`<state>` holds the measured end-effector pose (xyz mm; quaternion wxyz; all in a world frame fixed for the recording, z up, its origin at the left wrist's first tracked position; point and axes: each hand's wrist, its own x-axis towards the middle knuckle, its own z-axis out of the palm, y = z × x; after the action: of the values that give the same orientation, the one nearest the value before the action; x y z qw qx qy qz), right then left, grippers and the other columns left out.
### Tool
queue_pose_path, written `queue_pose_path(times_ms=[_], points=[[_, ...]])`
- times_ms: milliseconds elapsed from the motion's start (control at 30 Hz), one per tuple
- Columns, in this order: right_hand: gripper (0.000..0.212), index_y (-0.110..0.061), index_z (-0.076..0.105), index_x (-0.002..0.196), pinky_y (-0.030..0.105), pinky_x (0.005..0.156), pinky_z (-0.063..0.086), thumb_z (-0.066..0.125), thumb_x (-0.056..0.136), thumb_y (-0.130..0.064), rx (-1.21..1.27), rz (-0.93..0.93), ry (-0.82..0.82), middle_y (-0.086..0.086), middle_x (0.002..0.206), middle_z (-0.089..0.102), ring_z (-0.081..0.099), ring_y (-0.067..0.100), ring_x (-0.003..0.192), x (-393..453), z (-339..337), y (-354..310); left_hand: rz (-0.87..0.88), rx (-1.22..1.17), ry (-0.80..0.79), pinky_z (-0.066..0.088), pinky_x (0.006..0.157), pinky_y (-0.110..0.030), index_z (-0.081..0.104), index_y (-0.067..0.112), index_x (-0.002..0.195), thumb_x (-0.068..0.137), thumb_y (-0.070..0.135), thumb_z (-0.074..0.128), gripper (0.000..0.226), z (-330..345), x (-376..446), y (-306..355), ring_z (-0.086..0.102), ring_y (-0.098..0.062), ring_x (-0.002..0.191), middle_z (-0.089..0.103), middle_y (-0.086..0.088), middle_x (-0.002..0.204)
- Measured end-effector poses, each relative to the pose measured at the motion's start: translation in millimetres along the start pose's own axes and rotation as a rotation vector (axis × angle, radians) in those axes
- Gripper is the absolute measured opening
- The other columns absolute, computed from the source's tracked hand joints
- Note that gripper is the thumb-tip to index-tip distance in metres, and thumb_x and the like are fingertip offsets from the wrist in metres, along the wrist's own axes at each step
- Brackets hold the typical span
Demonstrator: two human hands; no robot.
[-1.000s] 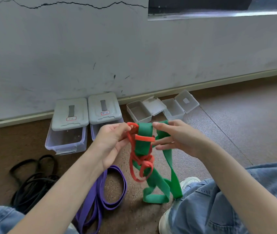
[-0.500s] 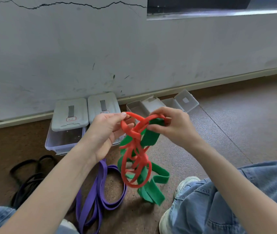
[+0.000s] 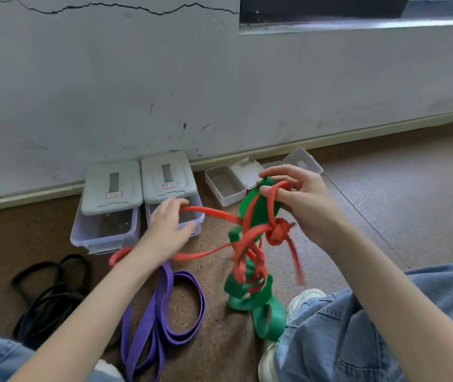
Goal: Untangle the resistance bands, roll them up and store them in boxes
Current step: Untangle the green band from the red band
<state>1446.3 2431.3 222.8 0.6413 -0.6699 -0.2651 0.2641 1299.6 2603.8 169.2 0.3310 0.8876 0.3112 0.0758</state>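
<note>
The flat red rubber resistance band (image 3: 211,213) and the wide green rubber resistance band (image 3: 255,296) hang tangled together in mid-air, in front of the person's knees and above the brown speckled floor (image 3: 385,205). The right hand (image 3: 300,197) grips both at the top, fingers curled round a red strand and a fold of green. The left hand (image 3: 168,230) pulls a red loop out to the left; one strand runs into its fingers and another passes under the wrist, though motion blur leaves it unclear how tightly it grasps.

Both bands look light, soft and stretchy, probably grippy rather than slick, so tugging is likely to tighten the red knot (image 3: 277,231) below the right hand rather than free it. A better hold would be right at that knot, pinching a strand where it enters and feeding slack through.

On the floor to the near left lie a purple band (image 3: 164,307) and a heap of black bands (image 3: 48,293). By the far wall stand two clear plastic boxes with grey lids (image 3: 112,186) and small open white boxes (image 3: 225,186).
</note>
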Motion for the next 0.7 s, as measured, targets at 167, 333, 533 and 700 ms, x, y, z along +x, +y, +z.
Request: queue_pose_path(times_ms=[167,333,533,700], points=[[0.018,-0.013,0.069,0.090,0.025,0.058,0.055,0.066,0.080,0.001,0.156,-0.020,-0.029,0.006,0.092,0.070,0.069,0.022,0.082,-1.1,7.2,-5.7,0.101,-0.711,-0.547,0.047,0.096,-0.027,0.049,0.025,0.126,0.079,0.020,0.072,0.052,12.7,-25.8,26.6,0.057,-0.012,0.117,0.062,0.003,0.124],[0.019,-0.010,0.069,0.094,0.027,0.075,0.056,0.063,0.082,0.004,0.031,-0.134,-0.001,0.001,0.091,0.068,0.064,0.014,0.083,0.2,6.0,-3.6,0.083,-0.553,-0.238,0.048,0.072,-0.039,0.055,0.001,0.096,0.083,0.006,0.067,0.019,17.3,-24.0,34.8,0.057,-0.022,0.077,0.061,-0.019,0.086],[0.025,-0.012,0.062,0.096,0.027,0.054,0.057,0.039,0.097,-0.001,-0.198,0.076,-0.051,0.003,0.084,0.065,0.067,0.011,0.061,-0.1,-3.7,-2.8,0.051,-0.787,-0.226,0.050,0.064,-0.032,0.062,0.015,0.092,0.090,0.016,0.055,0.007,-3.8,-23.2,38.7,0.058,-0.013,0.080,0.062,-0.003,0.085],[0.037,-0.014,0.062,0.074,0.027,0.045,0.042,0.036,0.095,0.001,-0.185,-0.005,0.123,0.003,0.049,0.055,0.051,0.016,0.042,-2.3,-6.1,-8.5,0.154,-0.454,0.015,0.051,0.068,-0.039,0.069,0.023,0.095,0.093,0.017,0.054,0.015,-21.4,-12.0,38.5,0.062,-0.021,0.082,0.069,-0.013,0.090]])
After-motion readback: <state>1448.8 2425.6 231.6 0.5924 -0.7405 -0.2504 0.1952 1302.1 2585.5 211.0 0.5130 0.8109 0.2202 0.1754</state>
